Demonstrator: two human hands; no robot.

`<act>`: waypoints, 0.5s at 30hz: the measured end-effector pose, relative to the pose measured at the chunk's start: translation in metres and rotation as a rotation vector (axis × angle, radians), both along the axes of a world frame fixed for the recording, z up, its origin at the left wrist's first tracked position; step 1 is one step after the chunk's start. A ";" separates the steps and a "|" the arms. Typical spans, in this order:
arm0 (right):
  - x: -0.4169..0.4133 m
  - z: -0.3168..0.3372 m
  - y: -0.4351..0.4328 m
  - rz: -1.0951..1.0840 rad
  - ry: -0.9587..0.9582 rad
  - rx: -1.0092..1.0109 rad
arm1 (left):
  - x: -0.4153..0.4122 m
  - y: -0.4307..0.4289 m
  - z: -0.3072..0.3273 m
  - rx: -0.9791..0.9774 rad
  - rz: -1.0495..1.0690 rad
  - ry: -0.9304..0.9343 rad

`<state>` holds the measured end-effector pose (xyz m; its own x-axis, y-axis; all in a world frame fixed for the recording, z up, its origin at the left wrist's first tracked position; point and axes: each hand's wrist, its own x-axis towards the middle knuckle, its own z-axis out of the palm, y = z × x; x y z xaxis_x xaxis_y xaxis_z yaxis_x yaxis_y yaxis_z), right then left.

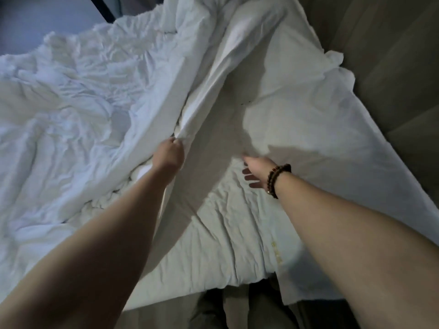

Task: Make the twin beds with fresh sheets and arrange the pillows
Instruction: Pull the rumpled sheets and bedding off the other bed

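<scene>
A white sheet (297,119) lies spread over the right part of the bed, with one fold lifted along the middle. My left hand (169,154) grips that raised fold, fingers curled round the cloth. My right hand (255,169), with bead bracelets on the wrist, reaches under the sheet's lifted edge with fingers extended; the fingertips are partly hidden by the cloth. A crumpled white duvet (71,103) is heaped on the left of the bed. The wrinkled mattress cover (225,233) shows beneath my arms.
A brownish floor (392,67) runs along the bed's right side. The sheet's corner (299,288) hangs over the near edge of the bed. My legs (237,309) stand at the foot. A dark frame (104,8) crosses the top left.
</scene>
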<state>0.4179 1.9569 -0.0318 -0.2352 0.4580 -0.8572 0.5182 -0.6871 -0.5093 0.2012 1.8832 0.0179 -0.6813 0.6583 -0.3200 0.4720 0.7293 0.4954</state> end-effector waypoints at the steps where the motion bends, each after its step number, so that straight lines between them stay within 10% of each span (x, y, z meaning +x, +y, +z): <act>1: -0.009 0.016 -0.001 -0.046 0.046 -0.015 | 0.004 -0.005 0.019 0.017 -0.003 -0.038; 9: -0.042 0.088 0.007 -0.356 0.327 -0.090 | 0.076 -0.079 0.098 -0.223 -0.419 -0.045; 15: -0.035 0.113 -0.002 -0.117 0.033 0.283 | 0.083 -0.144 0.110 -0.418 -0.517 -0.243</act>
